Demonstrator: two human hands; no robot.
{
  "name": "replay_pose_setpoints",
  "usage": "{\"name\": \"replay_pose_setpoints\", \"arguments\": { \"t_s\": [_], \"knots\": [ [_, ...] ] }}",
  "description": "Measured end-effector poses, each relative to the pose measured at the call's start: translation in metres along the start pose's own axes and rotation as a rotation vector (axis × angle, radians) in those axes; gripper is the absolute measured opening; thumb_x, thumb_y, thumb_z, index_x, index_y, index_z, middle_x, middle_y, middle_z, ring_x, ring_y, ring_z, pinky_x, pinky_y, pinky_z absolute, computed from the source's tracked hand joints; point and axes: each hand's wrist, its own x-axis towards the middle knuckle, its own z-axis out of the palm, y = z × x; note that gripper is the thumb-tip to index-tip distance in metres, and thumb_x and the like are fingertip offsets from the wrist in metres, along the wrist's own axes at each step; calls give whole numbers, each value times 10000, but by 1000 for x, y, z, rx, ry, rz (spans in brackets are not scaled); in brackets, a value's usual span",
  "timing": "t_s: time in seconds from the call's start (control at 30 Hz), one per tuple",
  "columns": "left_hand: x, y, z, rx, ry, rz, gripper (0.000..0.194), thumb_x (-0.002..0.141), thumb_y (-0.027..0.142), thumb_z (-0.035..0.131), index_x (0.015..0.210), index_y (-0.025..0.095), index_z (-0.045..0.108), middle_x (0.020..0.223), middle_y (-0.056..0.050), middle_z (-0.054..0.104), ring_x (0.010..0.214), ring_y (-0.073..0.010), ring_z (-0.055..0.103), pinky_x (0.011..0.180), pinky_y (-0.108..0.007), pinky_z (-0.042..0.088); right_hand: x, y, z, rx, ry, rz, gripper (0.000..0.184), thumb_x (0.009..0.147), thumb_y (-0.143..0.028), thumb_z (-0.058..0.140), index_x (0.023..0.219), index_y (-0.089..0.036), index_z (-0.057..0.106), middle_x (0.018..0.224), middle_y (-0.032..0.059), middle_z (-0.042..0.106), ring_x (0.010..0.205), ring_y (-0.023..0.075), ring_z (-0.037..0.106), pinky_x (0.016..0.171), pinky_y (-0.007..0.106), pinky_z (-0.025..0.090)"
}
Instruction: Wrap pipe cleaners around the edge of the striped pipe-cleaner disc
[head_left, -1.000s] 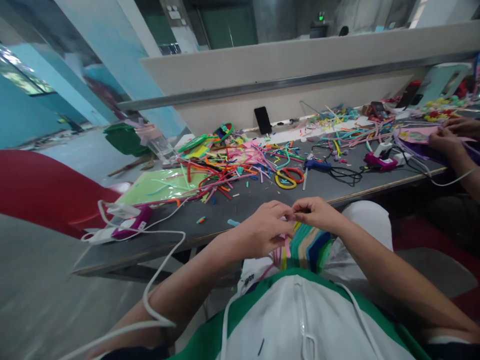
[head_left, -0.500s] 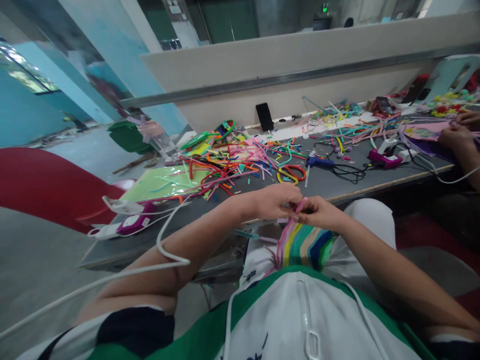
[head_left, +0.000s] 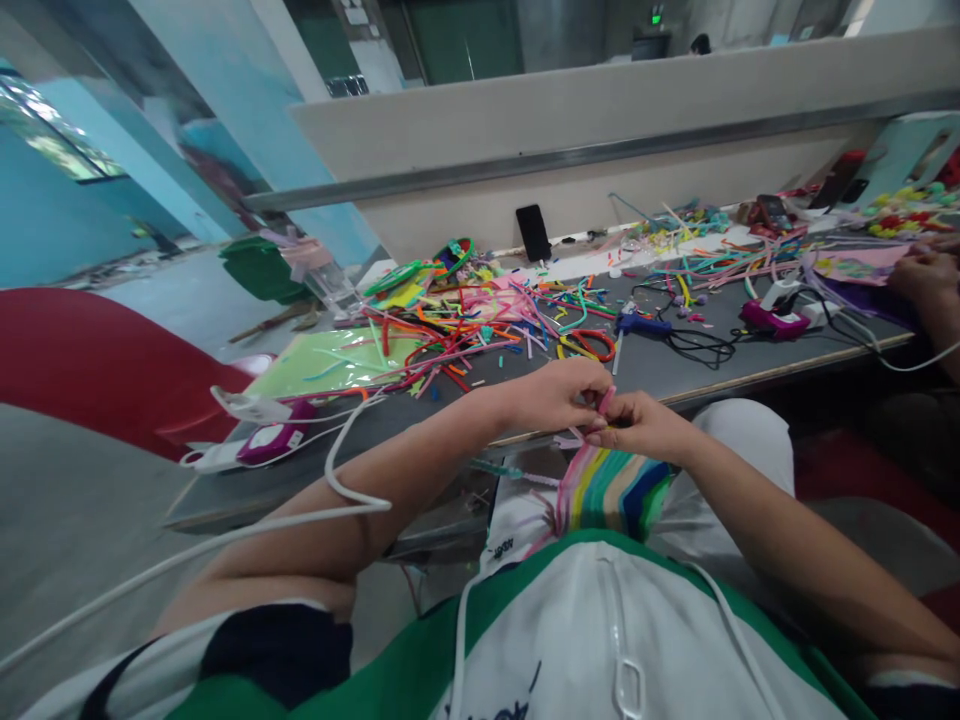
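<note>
My left hand [head_left: 564, 396] is closed, its fingertips pinching a pink pipe cleaner [head_left: 606, 400] above my lap. My right hand [head_left: 646, 425] meets it there, thumb and fingers pressed together on the same pink strand at the top edge of a striped piece [head_left: 611, 490]. That piece looks made of fuzzy pipe cleaners side by side, in pink, yellow, teal, beige, blue and green, and it lies over my lap. Loose pink ends stick out at its left side. The exact grip point is partly covered by my fingers.
Cut pipe cleaners [head_left: 450, 345] lie heaped on the grey table [head_left: 675, 375]. A blue glue gun [head_left: 643, 325] with black cord, a phone [head_left: 533, 233] and power strips [head_left: 276, 436] are around. A white cable [head_left: 225, 545] crosses my left arm. A co-worker's hands [head_left: 930, 275] are at right.
My left fingers have shifted slightly and curl more over the pink pipe cleaner. Both hands stay together at the striped piece's top edge. The view has moved a little.
</note>
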Motion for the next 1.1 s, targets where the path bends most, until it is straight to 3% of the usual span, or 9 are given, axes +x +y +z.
{"name": "replay_pose_setpoints", "arguments": {
  "t_s": [0.13, 0.2, 0.27, 0.37, 0.47, 0.6, 0.73, 0.97, 1.1],
  "knots": [
    [-3, 8, 1, 55, 63, -60, 89, 742, 209, 604, 805, 155, 569, 809, -41, 579, 782, -166, 515, 738, -287, 408, -2, 3, 0, -22, 57, -2, 305, 718, -424, 672, 659, -131, 610, 594, -32, 485, 560, 87, 424, 529, 216, 330],
    [-11, 15, -1, 37, 203, -124, 207, 750, 214, 615, 947, 160, 582, 894, -51, 590, 816, -166, 526, 749, -287, 420, -5, 2, -4, -51, 107, 11, 316, 725, -439, 663, 678, -128, 631, 582, -28, 492, 545, 86, 416, 510, 215, 322],
    [-22, 22, -3, -17, 420, -204, 323, 762, 223, 619, 1076, 177, 558, 961, -56, 583, 828, -158, 533, 742, -277, 433, -8, 1, -11, -123, 192, 31, 320, 730, -446, 656, 723, -126, 666, 567, -24, 501, 527, 86, 406, 486, 214, 309],
    [-42, 30, -1, -145, 684, -330, 289, 772, 255, 628, 1049, 183, 583, 890, -44, 581, 793, -153, 546, 718, -270, 453, -14, 1, -22, -250, 426, 50, 320, 726, -448, 653, 773, -135, 700, 538, -23, 505, 501, 92, 404, 454, 213, 295],
    [-59, 30, 14, -269, 792, -432, 171, 790, 270, 610, 935, 183, 628, 866, -46, 592, 791, -157, 572, 714, -273, 480, -19, 2, -28, -293, 696, 31, 300, 733, -431, 642, 774, -141, 707, 578, -3, 564, 539, 117, 468, 484, 222, 340],
    [-68, 23, 45, -386, 879, -551, 174, 805, 290, 595, 912, 179, 675, 958, -68, 602, 872, -181, 607, 771, -304, 518, -22, 8, -22, -266, 909, 18, 296, 735, -427, 640, 743, -137, 699, 620, 20, 604, 567, 135, 500, 502, 233, 368],
    [-60, 22, 67, -538, 925, -589, 231, 811, 313, 587, 961, 182, 702, 1108, -86, 581, 877, -186, 639, 805, -343, 548, -23, 15, -14, -156, 971, -3, 290, 729, -419, 655, 771, -136, 699, 681, 37, 642, 605, 148, 536, 535, 243, 412],
    [-33, 25, 74, -651, 814, -617, 310, 829, 341, 549, 1084, 213, 672, 1328, -93, 487, 582, -103, 629, 523, -286, 574, -23, 25, -2, -102, 983, -58, 261, 736, -404, 665, 787, -151, 705, 728, 47, 680, 662, 173, 590, 600, 268, 466],
    [-32, 22, 76, -454, 840, -658, 286, 848, 313, 520, 1067, 225, 681, 1253, -84, 521, 494, -50, 539, 463, -245, 515, -26, 24, 7, -181, 1006, -84, 228, 762, -381, 646, 789, -163, 707, 761, 50, 693, 690, 182, 612, 619, 276, 478]
  ]
}}
